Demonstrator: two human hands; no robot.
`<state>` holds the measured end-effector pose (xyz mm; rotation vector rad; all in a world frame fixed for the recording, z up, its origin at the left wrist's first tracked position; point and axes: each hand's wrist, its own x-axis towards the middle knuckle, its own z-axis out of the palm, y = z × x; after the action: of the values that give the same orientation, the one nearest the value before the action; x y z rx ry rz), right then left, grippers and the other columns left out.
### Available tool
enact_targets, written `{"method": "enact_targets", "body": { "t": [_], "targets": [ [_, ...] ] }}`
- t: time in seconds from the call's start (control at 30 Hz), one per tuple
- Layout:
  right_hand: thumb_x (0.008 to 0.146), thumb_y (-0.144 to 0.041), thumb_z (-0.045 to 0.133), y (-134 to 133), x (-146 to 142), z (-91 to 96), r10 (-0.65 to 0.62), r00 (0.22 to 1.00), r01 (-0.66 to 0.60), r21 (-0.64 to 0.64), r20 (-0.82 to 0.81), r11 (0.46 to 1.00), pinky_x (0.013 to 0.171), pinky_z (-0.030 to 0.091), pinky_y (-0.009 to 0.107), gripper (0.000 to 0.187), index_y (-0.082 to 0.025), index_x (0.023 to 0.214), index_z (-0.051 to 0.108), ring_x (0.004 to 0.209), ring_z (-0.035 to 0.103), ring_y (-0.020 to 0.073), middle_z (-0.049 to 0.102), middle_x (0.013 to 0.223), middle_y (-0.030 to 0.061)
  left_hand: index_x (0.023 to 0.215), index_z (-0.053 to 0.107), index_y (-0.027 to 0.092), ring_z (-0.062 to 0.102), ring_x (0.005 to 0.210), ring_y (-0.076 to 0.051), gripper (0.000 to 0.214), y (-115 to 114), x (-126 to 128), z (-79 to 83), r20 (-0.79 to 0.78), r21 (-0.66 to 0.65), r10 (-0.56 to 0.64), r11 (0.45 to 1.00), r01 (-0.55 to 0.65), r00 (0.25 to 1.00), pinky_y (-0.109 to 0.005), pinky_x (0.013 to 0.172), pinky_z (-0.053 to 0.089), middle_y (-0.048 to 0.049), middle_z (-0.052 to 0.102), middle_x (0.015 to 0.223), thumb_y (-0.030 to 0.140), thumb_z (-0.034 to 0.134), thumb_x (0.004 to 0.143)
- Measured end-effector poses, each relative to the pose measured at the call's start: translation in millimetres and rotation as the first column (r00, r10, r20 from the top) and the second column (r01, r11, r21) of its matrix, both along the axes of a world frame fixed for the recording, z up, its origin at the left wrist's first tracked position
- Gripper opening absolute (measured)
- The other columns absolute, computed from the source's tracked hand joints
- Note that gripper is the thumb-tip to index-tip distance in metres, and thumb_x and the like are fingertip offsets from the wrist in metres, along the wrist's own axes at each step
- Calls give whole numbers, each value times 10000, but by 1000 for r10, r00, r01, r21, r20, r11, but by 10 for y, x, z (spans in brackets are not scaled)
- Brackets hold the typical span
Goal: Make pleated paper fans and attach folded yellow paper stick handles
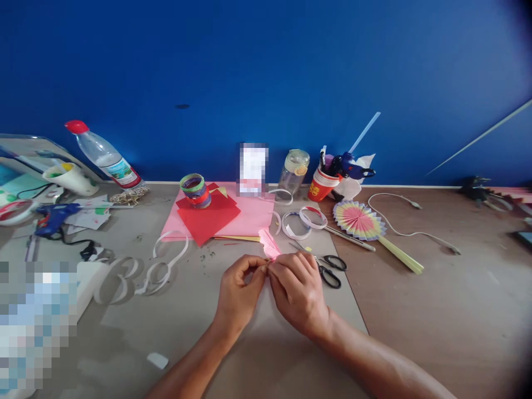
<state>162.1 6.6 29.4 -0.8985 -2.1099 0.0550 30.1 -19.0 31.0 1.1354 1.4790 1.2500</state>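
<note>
Pinching the near end of a pink paper piece, L hand & R hand are both clamped on it, fingertips together, prob. so the folds don't spring open. It sits just ahead of them; frilled end points away & a bit left, long axis approx. near-to-far. Scissors lie just past R hand, handles right, prob. for quick reach. Farther, striped pot stands on red sheets over pink sheets, maybe as weight; paper cup holds tools upright.
</note>
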Motion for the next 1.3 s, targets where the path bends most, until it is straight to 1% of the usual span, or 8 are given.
{"method": "enact_targets", "body": {
  "t": [0.3, 0.47, 0.57, 0.7, 0.8, 1.07, 1.17, 1.3],
  "targets": [
    [869, -103, 528, -2, 20, -25, 14, 1000, -14, -18, 9, 1000, 720, 381, 351, 104, -179, 857, 598, 725, 550, 172, 641, 796, 59, 730, 611, 179, 581, 713, -113, 77, -1, 8, -33, 15, -16, 12, 1000, -12, 1000, -204, 697, 463, 21, 640, 717, 170, 542, 763],
    [863, -95, 527, -2, 17, -12, 11, 999, -13, -45, -35, 999, 715, 381, 340, 124, -193, 848, 601, 717, 554, 164, 636, 790, 46, 696, 577, 178, 568, 673, -110, 70, 3, 15, -13, 20, -12, 12, 1000, -12, 1000, -205, 662, 458, 28, 612, 673, 180, 541, 756],
    [860, -85, 524, 7, 11, -15, 11, 997, -16, -76, -73, 997, 710, 385, 334, 135, -193, 840, 602, 721, 561, 162, 633, 780, 41, 684, 564, 178, 546, 634, -106, 79, -1, 23, -5, -34, -6, 18, 1000, -19, 999, -201, 614, 439, 34, 587, 643, 179, 534, 758],
    [864, -87, 522, 20, 16, -26, 14, 995, -25, -118, -94, 993, 725, 389, 339, 132, -188, 862, 606, 756, 577, 168, 643, 806, 46, 678, 561, 178, 517, 593, -102, 79, -10, 31, 5, -163, -3, 28, 1000, -29, 986, -196, 551, 402, 34, 569, 627, 164, 525, 747],
    [865, -83, 520, 25, 26, -18, 12, 995, -24, -131, -96, 991, 734, 390, 342, 130, -184, 854, 602, 770, 580, 169, 647, 810, 47, 673, 568, 175, 506, 587, -102, 89, -7, 32, 21, -218, 4, 31, 1000, -31, 976, -196, 539, 387, 28, 568, 630, 153, 518, 744],
    [881, -110, 521, 23, 35, 24, -13, 1000, 11, -45, -27, 999, 738, 372, 341, 140, -193, 811, 609, 706, 568, 148, 646, 772, 32, 731, 629, 163, 506, 566, -99, 135, 10, 14, 95, 41, -112, -21, 993, 26, 999, -194, 538, 409, 30, 550, 592, 265, 556, 783],
    [882, -119, 531, 18, 29, 17, -14, 1000, 15, -7, 12, 1000, 755, 367, 348, 127, -188, 819, 617, 706, 568, 149, 658, 785, 37, 722, 624, 167, 509, 578, -101, 129, 14, 4, 91, 35, -126, -19, 992, 23, 999, -195, 548, 413, 28, 564, 609, 265, 560, 776],
    [883, -122, 539, 16, 15, 8, -8, 1000, 8, -13, 14, 1000, 779, 366, 345, 120, -187, 835, 627, 715, 578, 144, 665, 792, 34, 688, 581, 176, 506, 599, -104, 109, 18, 1, 69, -91, -85, -23, 996, 15, 996, -200, 571, 406, 33, 561, 622, 213, 526, 775]
  ]
}}
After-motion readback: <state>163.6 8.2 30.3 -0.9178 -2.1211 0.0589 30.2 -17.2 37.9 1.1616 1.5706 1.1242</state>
